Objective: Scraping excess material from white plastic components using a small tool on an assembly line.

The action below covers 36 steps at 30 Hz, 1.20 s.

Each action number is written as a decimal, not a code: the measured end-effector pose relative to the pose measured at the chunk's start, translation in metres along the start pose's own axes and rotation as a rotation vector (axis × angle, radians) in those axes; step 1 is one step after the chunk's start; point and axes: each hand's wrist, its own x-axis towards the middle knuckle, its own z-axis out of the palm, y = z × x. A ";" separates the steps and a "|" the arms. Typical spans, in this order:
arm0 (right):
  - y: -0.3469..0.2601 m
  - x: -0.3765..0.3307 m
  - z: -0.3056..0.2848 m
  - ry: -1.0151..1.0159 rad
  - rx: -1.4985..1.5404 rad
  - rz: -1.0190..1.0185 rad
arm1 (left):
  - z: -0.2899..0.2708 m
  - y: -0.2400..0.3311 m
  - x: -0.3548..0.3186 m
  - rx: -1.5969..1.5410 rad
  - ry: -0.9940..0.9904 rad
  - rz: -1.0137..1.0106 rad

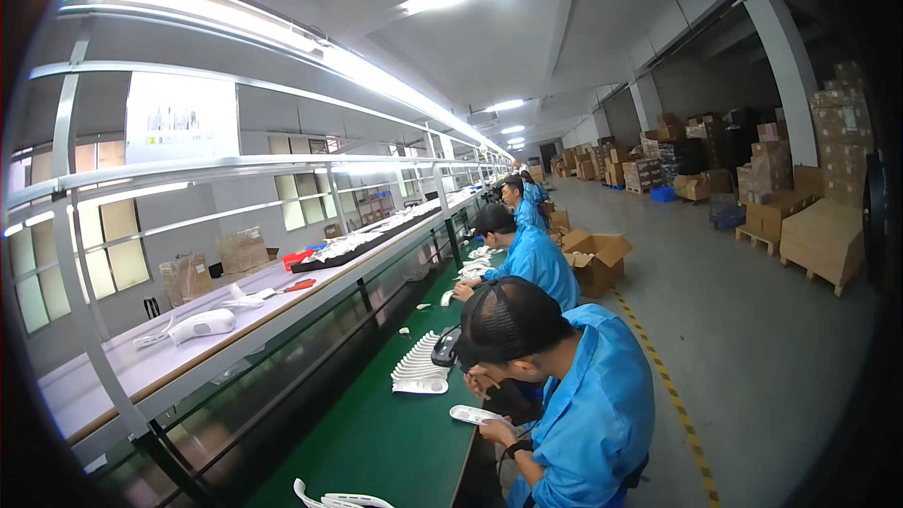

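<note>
Neither of my hands shows in the head view. Nearest to me, at the bottom edge, some white curved plastic parts [340,499] lie on the green bench top [343,423]. Farther along it stands a row of similar white plastic shells [420,365], set closely side by side. A co-worker in a blue jacket [602,386] and dark cap bends over the bench on the right. That person's hand [499,431] holds a white oblong plastic part [476,415] with round openings; the other hand is raised near the head, its contents unclear.
A raised shelf [113,386] on the left carries white parts [202,325], an orange-handled tool [299,286] and a red bin [299,258]. More people in blue sit along the bench. An open carton [594,261] stands behind them. Stacked boxes [840,132] line the right wall.
</note>
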 end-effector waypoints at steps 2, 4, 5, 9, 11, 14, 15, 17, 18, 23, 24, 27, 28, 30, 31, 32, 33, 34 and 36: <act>-0.015 0.000 -0.005 0.072 -0.210 0.158 | 0.000 0.002 0.002 0.001 0.006 0.029; -0.006 -0.011 0.027 -0.075 -0.110 0.274 | -0.002 -0.003 0.001 0.040 -0.004 0.084; -0.001 -0.017 0.048 -0.224 -0.014 0.389 | -0.002 -0.006 -0.001 0.042 0.000 0.076; 0.017 0.007 0.022 -0.121 -0.103 0.458 | -0.014 -0.009 0.010 0.111 -0.039 0.066; 0.019 0.030 -0.030 0.062 -0.782 0.228 | -0.029 -0.010 0.021 0.227 -0.066 0.011; -0.008 0.043 -0.070 -0.290 -2.103 -0.694 | -0.036 0.031 0.062 0.240 -0.050 -0.046; 0.003 0.051 -0.079 -0.262 -2.227 -0.625 | -0.041 0.023 0.060 0.251 -0.032 -0.052; 0.026 0.058 -0.069 -0.264 -2.335 -0.541 | -0.050 -0.007 0.052 0.517 0.052 0.127; 0.028 0.052 -0.046 -0.206 -2.486 -0.283 | -0.050 -0.008 0.054 0.592 0.049 0.156; 0.021 0.057 -0.026 -0.093 -1.992 -0.150 | -0.050 -0.015 0.052 0.693 -0.042 0.217; 0.017 0.059 -0.031 -0.059 -1.896 -0.130 | -0.049 -0.015 0.054 0.701 -0.056 0.261; 0.008 0.062 -0.045 0.030 -1.646 -0.074 | -0.056 -0.019 0.062 0.714 -0.189 0.240; 0.007 0.063 -0.048 0.055 -1.578 -0.055 | -0.057 -0.024 0.065 0.710 -0.188 0.241; 0.005 0.065 -0.054 0.088 -1.471 -0.025 | -0.063 -0.041 0.074 0.366 -0.208 0.094; 0.013 0.067 -0.054 0.084 -1.419 -0.003 | -0.069 -0.053 0.072 0.377 -0.197 0.085; 0.021 0.070 -0.053 0.079 -1.365 0.021 | -0.072 -0.070 0.067 0.048 -0.212 -0.104; 0.018 0.070 -0.055 0.091 -1.328 0.024 | -0.069 -0.074 0.070 -0.300 -0.237 -0.281; 0.018 0.070 -0.058 0.102 -1.291 0.033 | -0.067 -0.074 0.070 -0.393 -0.242 -0.285; 0.013 0.072 -0.065 0.126 -1.215 0.044 | -0.064 -0.060 0.074 -0.474 -0.264 -0.304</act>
